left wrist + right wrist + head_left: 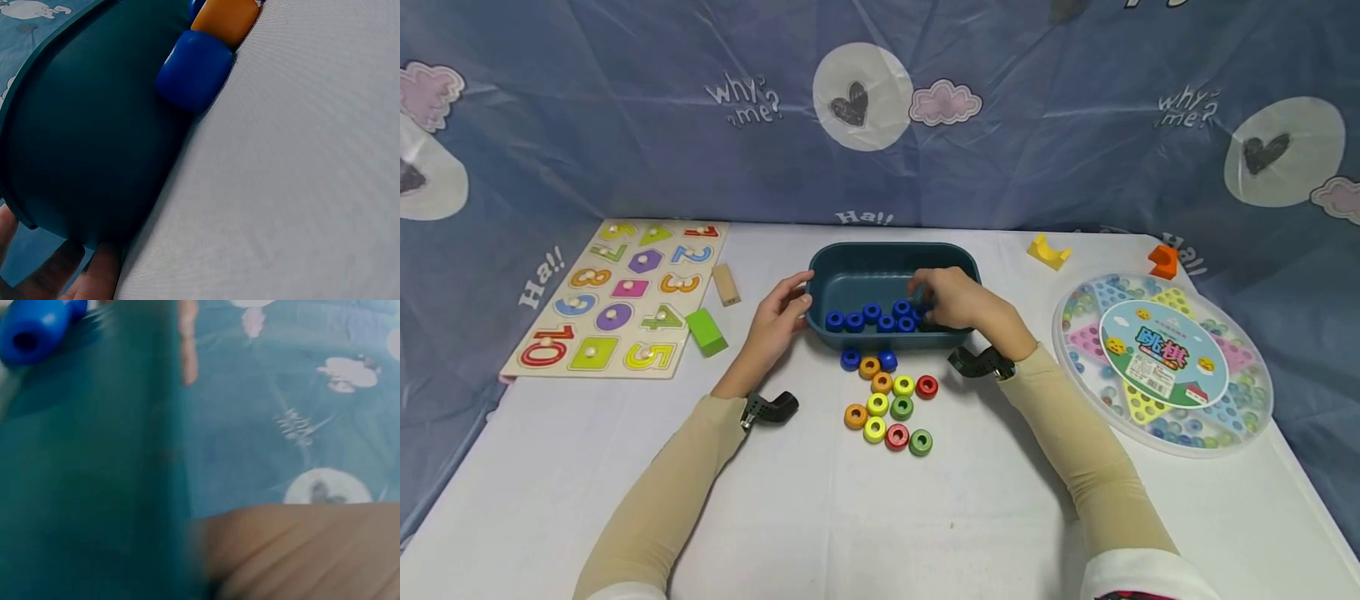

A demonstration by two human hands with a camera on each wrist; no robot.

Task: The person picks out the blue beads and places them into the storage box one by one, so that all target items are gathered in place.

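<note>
A dark teal plastic container (865, 279) lies lengthwise, with several blue ring beads (886, 322) along its near side. My left hand (775, 323) is at its left end, fingertips touching the outer wall, as the left wrist view also shows. My right hand (953, 298) reaches over the right part, its bent fingers down among the blue beads; whether they hold one is hidden. In front of the container lie more beads: blue (850, 359), orange (855, 416), yellow (875, 430), red (897, 437) and green (921, 442). The right wrist view is blurred.
At left lies a number puzzle board (628, 287), beside a wooden block (726, 284) and a green block (706, 332). A round Chinese checkers box (1165, 358) lies at right. Behind it are a yellow curved block (1048, 252) and an orange one (1163, 261).
</note>
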